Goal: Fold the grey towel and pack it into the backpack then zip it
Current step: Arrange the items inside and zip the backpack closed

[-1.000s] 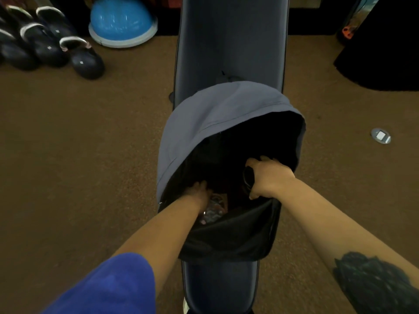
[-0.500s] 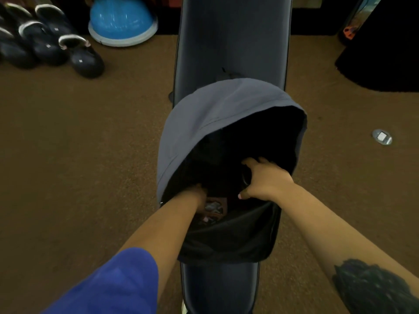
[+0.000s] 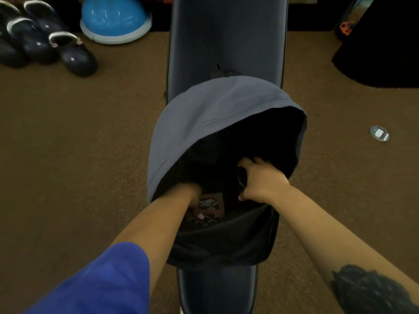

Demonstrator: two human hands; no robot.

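The grey fabric backpack with black lining lay open on the dark padded bench. The left hand reached inside its mouth, grip impossible to tell; the right hand clenched the black rim of the opening.

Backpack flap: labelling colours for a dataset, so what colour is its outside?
Grey-blue outside on the backpack flap, black lining; head view.

Honestly can't read any text here. The dark shoes left of the backpack have tiny pale tags, and there's a patterned patch inside its opening, but everything's too blurry for letters.
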